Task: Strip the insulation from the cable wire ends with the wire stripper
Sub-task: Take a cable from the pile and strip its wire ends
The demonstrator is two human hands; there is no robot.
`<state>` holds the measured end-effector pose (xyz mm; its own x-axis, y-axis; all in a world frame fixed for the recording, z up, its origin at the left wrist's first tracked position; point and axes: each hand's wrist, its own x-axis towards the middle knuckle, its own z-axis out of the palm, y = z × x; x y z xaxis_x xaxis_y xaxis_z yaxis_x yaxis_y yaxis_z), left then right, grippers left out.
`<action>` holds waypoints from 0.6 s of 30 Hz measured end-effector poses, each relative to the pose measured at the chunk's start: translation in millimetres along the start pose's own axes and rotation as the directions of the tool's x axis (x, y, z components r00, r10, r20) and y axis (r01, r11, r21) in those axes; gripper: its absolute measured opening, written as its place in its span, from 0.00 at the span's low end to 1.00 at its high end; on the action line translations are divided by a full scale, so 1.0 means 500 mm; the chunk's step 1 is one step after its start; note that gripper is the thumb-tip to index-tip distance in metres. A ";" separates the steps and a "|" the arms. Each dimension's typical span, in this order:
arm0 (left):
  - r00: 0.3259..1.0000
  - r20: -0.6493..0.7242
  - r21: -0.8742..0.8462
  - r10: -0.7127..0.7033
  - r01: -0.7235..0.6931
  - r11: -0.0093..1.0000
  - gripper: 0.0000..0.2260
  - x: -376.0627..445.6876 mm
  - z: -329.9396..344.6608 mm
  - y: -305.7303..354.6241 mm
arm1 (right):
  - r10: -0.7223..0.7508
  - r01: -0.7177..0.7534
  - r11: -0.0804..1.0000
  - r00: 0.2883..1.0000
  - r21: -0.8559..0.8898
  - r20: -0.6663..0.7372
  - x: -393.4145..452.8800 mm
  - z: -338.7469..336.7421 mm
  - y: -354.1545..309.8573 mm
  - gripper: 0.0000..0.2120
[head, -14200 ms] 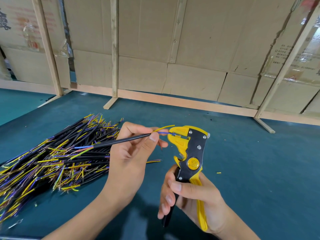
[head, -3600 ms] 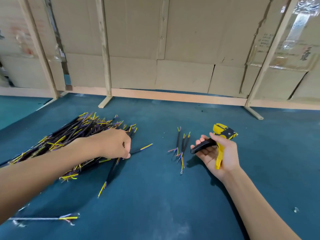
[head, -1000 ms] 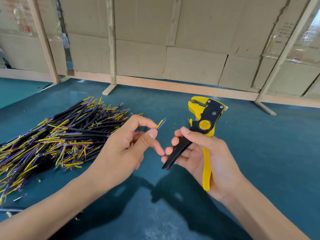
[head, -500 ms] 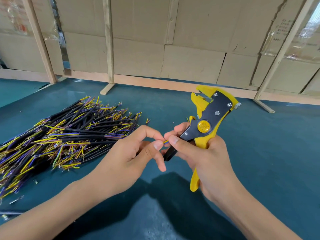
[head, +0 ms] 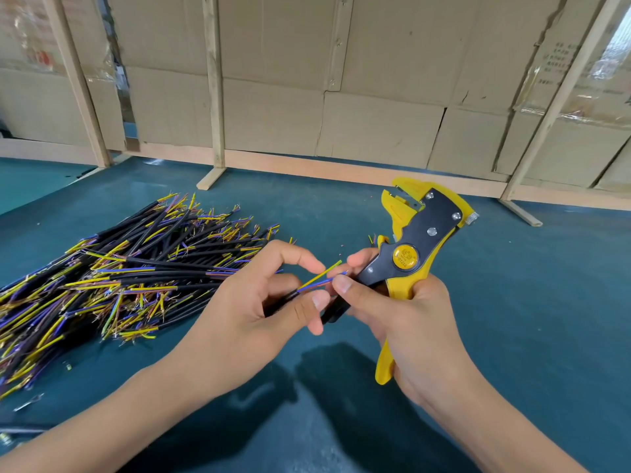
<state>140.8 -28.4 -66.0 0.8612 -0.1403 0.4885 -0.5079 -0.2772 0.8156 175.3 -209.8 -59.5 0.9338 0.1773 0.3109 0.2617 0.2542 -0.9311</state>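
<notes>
My left hand (head: 259,302) grips a short black cable whose yellow and blue wires (head: 319,277) fan out between my two hands. My right hand (head: 406,315) holds the yellow and black wire stripper (head: 415,247) by its handles, jaws pointing up and empty. The thumb and forefinger of that hand pinch the tip of the blue wire. Most of the cable's black jacket is hidden inside my left fist.
A large pile of black cables (head: 112,278) with yellow and blue wire ends lies on the teal table (head: 529,302) to the left. Small offcuts and a metal terminal (head: 29,402) lie near the front left. Cardboard panels on wooden frames (head: 213,97) close off the back.
The wire ends have come out further from my left fingers and spread apart. My right fingers now pinch the blue wire. The stripper has stayed upright in my right hand.
</notes>
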 end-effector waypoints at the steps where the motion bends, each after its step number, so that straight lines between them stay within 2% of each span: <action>1: 0.999 -0.018 0.045 0.030 -0.029 0.999 0.09 0.000 -0.001 -0.005 | 0.003 -0.003 1.000 1.000 0.004 -0.005 0.000 0.000 0.000 0.07; 6: 0.975 -0.018 0.352 0.223 -0.203 0.914 0.07 0.000 -0.007 -0.008 | 0.003 -0.003 1.000 1.000 0.007 -0.010 -0.001 0.003 0.000 0.07; 10: 0.975 -0.086 0.436 0.205 -0.148 0.888 0.06 0.006 -0.016 -0.008 | -0.007 0.006 1.000 1.000 -0.024 -0.011 -0.005 0.005 0.000 0.08; 12: 0.978 -0.069 0.472 0.196 -0.141 0.870 0.06 0.009 -0.020 -0.007 | -0.021 0.019 0.997 1.000 -0.073 -0.018 -0.007 0.005 0.000 0.10; 14: 0.983 -0.069 0.452 0.168 -0.119 0.884 0.05 0.011 -0.020 -0.005 | -0.033 0.027 0.993 0.999 -0.114 -0.043 -0.008 0.007 0.001 0.09; 18: 0.984 -0.163 0.261 0.070 -0.026 0.965 0.03 0.009 -0.010 -0.001 | -0.041 0.030 0.991 0.996 -0.133 -0.084 -0.013 0.012 0.002 0.08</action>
<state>144.8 -24.0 -62.7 0.8085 -0.0028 0.5885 -0.5067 -0.5119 0.6937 168.1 -205.1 -61.5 0.9394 0.0860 0.3319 0.3196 0.1309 -0.9385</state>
